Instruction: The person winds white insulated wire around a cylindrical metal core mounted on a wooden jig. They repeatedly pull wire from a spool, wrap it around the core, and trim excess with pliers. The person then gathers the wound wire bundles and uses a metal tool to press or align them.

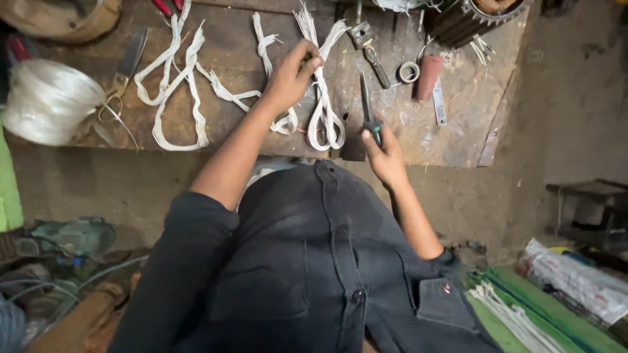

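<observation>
worn and scratched, the wooden surface (458, 131) is carrying several looped bundles of white wire, a big white spool (46, 101) at the far left, a roll of tape (409, 72) and a reddish tube (428, 77) off to the right. the left hand (291, 77) is reaching forward and its grip is closing around the upper part of one white wire bundle (325, 124), whose long axis is running away from the body, loops hanging toward the near edge of the surface. the right hand (386, 153) is sitting nearer the body, grip wrapped tight on green-handled pliers (367, 108), their dark jaws pointing up and away, just beside the bundle on its right. so the bundle is lying to the left of the pliers and the left hand is the one already on it. another knotted bundle (176, 85) is lying well apart to the left, beside scissors (124, 72). a toothed motor core (471, 19) is showing at the top edge
</observation>
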Demonstrator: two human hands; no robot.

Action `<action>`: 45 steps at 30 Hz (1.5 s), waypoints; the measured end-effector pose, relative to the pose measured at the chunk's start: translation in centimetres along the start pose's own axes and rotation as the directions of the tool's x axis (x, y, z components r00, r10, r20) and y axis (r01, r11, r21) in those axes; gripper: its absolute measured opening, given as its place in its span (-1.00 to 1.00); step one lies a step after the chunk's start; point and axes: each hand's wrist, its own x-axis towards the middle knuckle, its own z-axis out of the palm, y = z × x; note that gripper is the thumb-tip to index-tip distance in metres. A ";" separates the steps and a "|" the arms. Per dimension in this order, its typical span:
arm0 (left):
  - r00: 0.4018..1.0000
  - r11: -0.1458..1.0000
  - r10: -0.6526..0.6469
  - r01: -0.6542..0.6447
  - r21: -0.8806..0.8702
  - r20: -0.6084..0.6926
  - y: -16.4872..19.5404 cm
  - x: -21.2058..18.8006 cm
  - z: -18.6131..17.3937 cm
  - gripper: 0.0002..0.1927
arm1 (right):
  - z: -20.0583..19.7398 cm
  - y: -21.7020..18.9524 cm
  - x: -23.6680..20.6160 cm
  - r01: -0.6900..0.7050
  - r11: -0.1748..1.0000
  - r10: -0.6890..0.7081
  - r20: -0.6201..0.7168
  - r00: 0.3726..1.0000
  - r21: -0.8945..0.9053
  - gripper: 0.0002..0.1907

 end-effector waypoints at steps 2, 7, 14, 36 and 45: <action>0.996 0.997 0.027 -0.021 -0.077 0.089 0.2 -0.4 0.3 -0.86 | -0.3 -0.2 1.9 0.027 1.000 -0.026 0.069 0.997 -0.014 -0.47; 0.994 0.994 -0.108 0.108 -0.019 0.017 0.0 -1.0 1.9 -0.86 | -0.3 -2.2 6.3 0.386 0.873 -0.375 0.099 0.922 -0.299 -0.42; 0.991 0.991 -0.130 0.132 0.037 -0.044 -1.0 -2.1 3.0 -0.85 | 0.3 -5.9 7.9 0.487 0.755 -0.430 0.230 0.873 -0.439 -0.39; 0.965 0.962 0.260 -0.258 0.089 -0.014 1.2 -2.8 3.3 -0.63 | 2.5 -3.6 8.9 0.396 0.887 -0.448 0.240 0.861 0.238 -0.42; 0.990 0.994 -0.073 0.081 0.069 -0.117 0.9 -3.0 5.2 -0.41 | 3.5 -1.7 8.1 -0.184 0.665 -0.135 0.359 0.924 0.724 -0.08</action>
